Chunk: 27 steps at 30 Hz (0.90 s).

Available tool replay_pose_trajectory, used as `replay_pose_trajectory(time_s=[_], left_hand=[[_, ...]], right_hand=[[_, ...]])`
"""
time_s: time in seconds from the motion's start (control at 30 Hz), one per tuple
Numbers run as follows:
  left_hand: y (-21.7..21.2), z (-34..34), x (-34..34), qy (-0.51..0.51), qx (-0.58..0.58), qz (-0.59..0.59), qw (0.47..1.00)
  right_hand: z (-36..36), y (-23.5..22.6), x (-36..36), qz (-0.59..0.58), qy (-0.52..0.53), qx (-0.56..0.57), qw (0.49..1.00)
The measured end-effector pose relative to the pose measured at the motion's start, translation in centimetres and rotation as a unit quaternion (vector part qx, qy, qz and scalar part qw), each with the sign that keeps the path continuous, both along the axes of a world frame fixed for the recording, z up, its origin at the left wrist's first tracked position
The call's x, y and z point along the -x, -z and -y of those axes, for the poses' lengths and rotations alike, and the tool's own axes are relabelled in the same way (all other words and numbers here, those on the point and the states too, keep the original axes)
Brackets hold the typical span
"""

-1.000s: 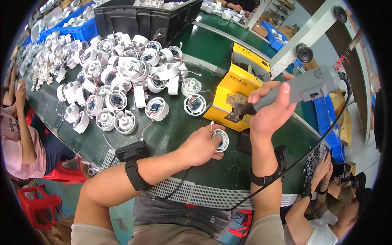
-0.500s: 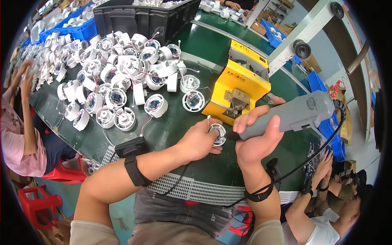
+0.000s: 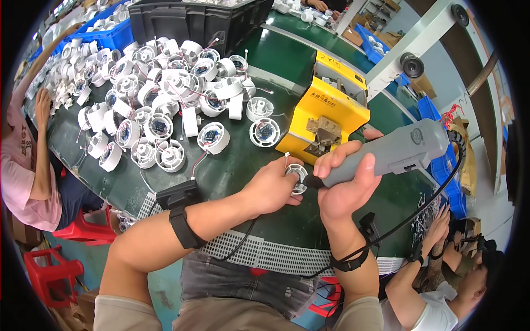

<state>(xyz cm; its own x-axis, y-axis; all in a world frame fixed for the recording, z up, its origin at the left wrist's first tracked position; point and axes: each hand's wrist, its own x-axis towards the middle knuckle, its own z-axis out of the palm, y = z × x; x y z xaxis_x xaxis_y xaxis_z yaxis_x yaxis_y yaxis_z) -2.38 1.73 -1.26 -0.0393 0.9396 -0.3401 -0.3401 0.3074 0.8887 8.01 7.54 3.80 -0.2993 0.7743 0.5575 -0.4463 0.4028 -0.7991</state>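
My left hand (image 3: 273, 186) grips a small round white plastic part (image 3: 297, 177) with a thin wire, pressed on the green table (image 3: 232, 171). My right hand (image 3: 345, 185) is wrapped around a grey electric screwdriver (image 3: 386, 154), whose tip meets the white part. A black cable runs from the tool's rear down past my right wrist. Both wrists wear black straps.
A yellow box-shaped machine (image 3: 326, 118) stands just behind my hands. Several round white parts (image 3: 160, 99) are heaped at the left and back, before a black crate (image 3: 193, 22) and blue bins (image 3: 107, 36). One person sits at the left (image 3: 25, 165), another at the lower right (image 3: 441, 276).
My right hand brought the screwdriver down from near the yellow machine and tilted it, so its tip now sits on the white part. My left hand stayed on the part.
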Motion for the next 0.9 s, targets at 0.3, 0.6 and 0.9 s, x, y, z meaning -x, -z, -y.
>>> replay_pose_trajectory(time_s=[0.3, 0.6, 0.9], left_hand=[[0.2, -0.2, -0.1, -0.021, -0.012, 0.003, 1.000], [-3.2, 1.2, 2.0, 0.085, -0.070, -0.313, 0.943], [-3.5, 2.0, 6.9, -0.208, -0.158, -0.790, 0.554]], right_hand=[[-0.4, 0.9, -0.3, -0.010, -0.057, -0.014, 0.998], [0.4, 1.1, -1.4, -0.069, -0.052, -0.038, 0.996], [-2.1, 2.7, -1.8, 0.087, 0.098, -0.108, 0.985]])
